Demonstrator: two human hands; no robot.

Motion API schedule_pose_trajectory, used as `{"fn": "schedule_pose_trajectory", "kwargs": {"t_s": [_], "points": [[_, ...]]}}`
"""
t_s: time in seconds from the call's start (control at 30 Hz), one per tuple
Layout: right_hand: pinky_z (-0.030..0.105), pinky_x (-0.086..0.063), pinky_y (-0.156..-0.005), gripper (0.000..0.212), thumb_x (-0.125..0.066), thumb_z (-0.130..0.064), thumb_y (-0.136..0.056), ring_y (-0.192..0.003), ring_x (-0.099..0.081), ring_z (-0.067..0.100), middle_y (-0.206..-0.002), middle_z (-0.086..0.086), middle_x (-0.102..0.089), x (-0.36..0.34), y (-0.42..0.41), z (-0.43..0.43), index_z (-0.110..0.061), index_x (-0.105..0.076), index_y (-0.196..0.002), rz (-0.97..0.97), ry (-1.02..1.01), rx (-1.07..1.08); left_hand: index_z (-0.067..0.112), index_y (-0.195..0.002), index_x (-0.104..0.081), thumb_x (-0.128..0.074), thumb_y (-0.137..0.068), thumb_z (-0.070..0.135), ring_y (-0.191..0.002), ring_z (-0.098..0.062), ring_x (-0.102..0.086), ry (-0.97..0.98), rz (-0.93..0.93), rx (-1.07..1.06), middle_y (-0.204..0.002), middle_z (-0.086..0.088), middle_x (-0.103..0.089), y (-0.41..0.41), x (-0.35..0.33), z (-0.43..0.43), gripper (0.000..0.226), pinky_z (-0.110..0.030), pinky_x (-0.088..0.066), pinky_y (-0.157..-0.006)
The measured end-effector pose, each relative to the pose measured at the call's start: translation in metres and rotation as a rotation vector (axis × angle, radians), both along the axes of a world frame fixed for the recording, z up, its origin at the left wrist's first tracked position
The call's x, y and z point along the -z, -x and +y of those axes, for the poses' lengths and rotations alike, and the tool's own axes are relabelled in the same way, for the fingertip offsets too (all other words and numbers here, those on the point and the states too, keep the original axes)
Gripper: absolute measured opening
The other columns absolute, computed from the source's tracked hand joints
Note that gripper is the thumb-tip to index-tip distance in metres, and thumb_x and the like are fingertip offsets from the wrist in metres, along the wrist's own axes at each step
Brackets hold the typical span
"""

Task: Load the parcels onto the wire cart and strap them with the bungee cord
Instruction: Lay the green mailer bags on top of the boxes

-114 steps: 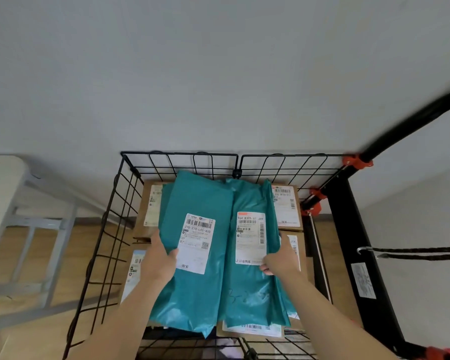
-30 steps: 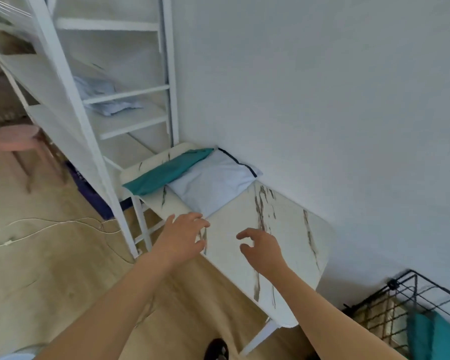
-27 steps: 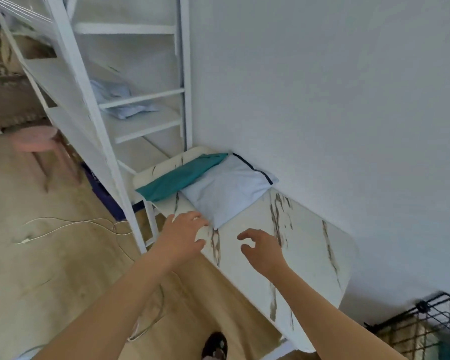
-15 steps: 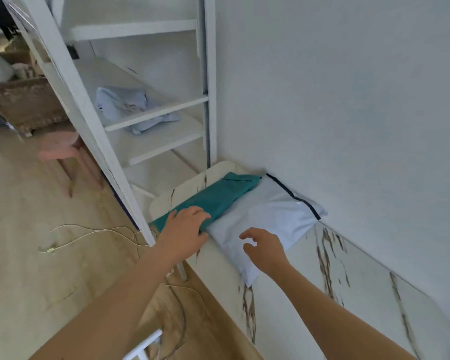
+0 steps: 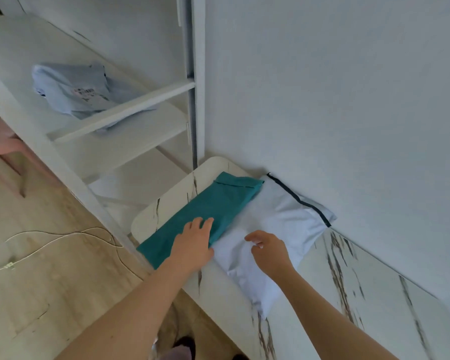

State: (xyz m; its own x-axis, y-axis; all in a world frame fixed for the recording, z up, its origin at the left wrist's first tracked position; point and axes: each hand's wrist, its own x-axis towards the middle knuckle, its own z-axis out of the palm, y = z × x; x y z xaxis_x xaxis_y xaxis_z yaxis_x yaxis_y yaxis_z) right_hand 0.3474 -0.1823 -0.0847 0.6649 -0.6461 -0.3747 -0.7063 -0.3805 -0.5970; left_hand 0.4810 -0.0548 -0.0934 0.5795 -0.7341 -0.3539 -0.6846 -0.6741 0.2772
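Note:
Two soft parcels lie side by side on a white marble-patterned table [image 5: 369, 287] against the wall. The teal parcel [image 5: 218, 206] is on the left and partly overlaps the white parcel [image 5: 283, 224], which has a dark strip along its far edge. My left hand [image 5: 192, 245] rests flat on the near end of the teal parcel, fingers spread. My right hand [image 5: 268, 253] hovers over the near half of the white parcel with fingers curled and apart, holding nothing. The wire cart and the bungee cord are out of view.
A white shelving unit [image 5: 120, 115] stands left of the table, with a pale blue bag [image 5: 73, 92] on one shelf. A thin white cable [image 5: 63, 235] trails over the wooden floor. A pink stool [image 5: 0, 146] sits at the far left.
I have turned away from the loaded cart to the table. Both hands have reached forward; the left one now lies on the teal parcel and the right one is over the white parcel.

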Motion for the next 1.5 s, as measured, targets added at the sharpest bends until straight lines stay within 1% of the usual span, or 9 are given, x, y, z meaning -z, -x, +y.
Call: {"fn": "schedule_pose_trajectory", "kwargs": {"t_s": [0.23,0.43,0.6,0.8,0.97,1.1,1.2,1.33,1.5], "points": [[0.013,-0.042,-0.081,0.042,-0.038,0.001,-0.089,-0.104,-0.060,0.014,-0.120,-0.004,-0.064,0.008,-0.023,0.001,-0.021,-0.064,-0.113,0.052,-0.007,0.124,0.021,-0.148,-0.005,-0.058,-0.085,0.031,-0.137,-0.031,-0.020,-0.121,0.012,0.072,-0.152,-0.011,-0.011,-0.025,0.014,-0.022,0.083,-0.039,-0.045,-0.095],[0.012,-0.042,-0.079,0.040,-0.038,-0.001,-0.089,-0.102,-0.062,0.014,-0.117,-0.004,-0.066,0.012,-0.033,0.002,-0.019,-0.065,-0.113,0.076,-0.017,0.169,0.016,-0.148,-0.005,-0.053,-0.089,0.018,-0.115,-0.028,-0.045,-0.110,-0.018,0.135,-0.135,-0.014,-0.036,-0.039,0.015,-0.032,0.077,-0.033,-0.044,-0.085],[0.010,-0.041,-0.079,0.038,-0.040,0.000,-0.089,-0.103,-0.062,0.013,-0.114,-0.003,-0.068,0.010,-0.035,0.002,-0.018,-0.067,-0.109,0.085,-0.017,0.167,0.007,-0.133,-0.030,-0.043,-0.091,0.011,-0.078,-0.023,-0.051,0.035,-0.094,0.109,-0.108,-0.011,-0.054,-0.055,0.000,-0.030,0.045,-0.029,-0.036,-0.063],[0.014,-0.044,-0.079,0.035,-0.043,-0.002,-0.088,-0.101,-0.063,0.014,-0.110,-0.001,-0.069,-0.007,-0.043,0.000,-0.019,-0.068,-0.108,0.041,-0.005,0.168,0.011,-0.112,-0.043,-0.041,-0.090,0.012,-0.071,-0.030,-0.052,0.241,-0.159,-0.085,-0.077,-0.006,-0.054,-0.080,-0.038,-0.031,0.022,-0.032,-0.035,-0.060],[0.018,-0.046,-0.077,0.034,-0.043,-0.006,-0.089,-0.089,-0.059,0.013,-0.110,0.002,-0.068,-0.031,-0.051,-0.005,-0.020,-0.066,-0.111,-0.046,0.015,0.170,0.014,-0.104,-0.049,-0.041,-0.089,0.012,-0.068,-0.025,-0.052,0.416,-0.161,-0.195,-0.071,0.000,-0.052,-0.093,-0.064,-0.030,0.017,-0.030,-0.034,-0.058],[0.022,-0.047,-0.072,0.036,-0.042,-0.007,-0.089,-0.084,-0.056,0.014,-0.108,0.003,-0.067,-0.046,-0.049,-0.010,-0.020,-0.064,-0.113,-0.094,0.044,0.192,0.019,-0.095,-0.050,-0.042,-0.089,0.012,-0.071,-0.022,-0.051,0.580,0.004,-0.312,-0.074,0.002,-0.053,-0.091,-0.085,-0.031,0.012,-0.029,-0.033,-0.059],[0.026,-0.051,-0.077,0.036,-0.045,-0.009,-0.089,-0.088,-0.059,0.016,-0.110,0.003,-0.066,-0.053,-0.043,-0.010,-0.020,-0.060,-0.120,-0.123,0.027,0.223,0.010,-0.085,-0.052,-0.042,-0.086,0.006,-0.069,-0.022,-0.049,0.705,0.206,-0.385,-0.072,-0.001,-0.052,-0.085,-0.096,-0.037,0.011,-0.030,-0.032,-0.056],[0.026,-0.049,-0.082,0.039,-0.057,-0.021,-0.090,-0.093,-0.058,0.014,-0.109,0.002,-0.065,-0.063,-0.032,-0.013,-0.018,-0.053,-0.129,-0.176,-0.010,0.255,0.011,-0.064,-0.040,-0.040,-0.080,-0.003,-0.062,-0.020,-0.039,0.801,0.401,-0.443,-0.063,-0.003,-0.042,-0.074,-0.107,-0.044,0.021,-0.031,-0.028,-0.057],[0.022,-0.047,-0.055,0.032,-0.050,-0.031,-0.096,-0.061,-0.057,0.016,-0.100,0.006,-0.065,-0.089,-0.011,-0.015,-0.013,-0.055,-0.122,-0.388,-0.472,0.424,0.004,-0.078,-0.049,-0.040,-0.077,-0.005,-0.067,-0.022,-0.042,0.818,0.566,-0.431,-0.069,-0.007,-0.045,-0.052,-0.115,-0.060,0.013,-0.032,-0.031,-0.059]]}}
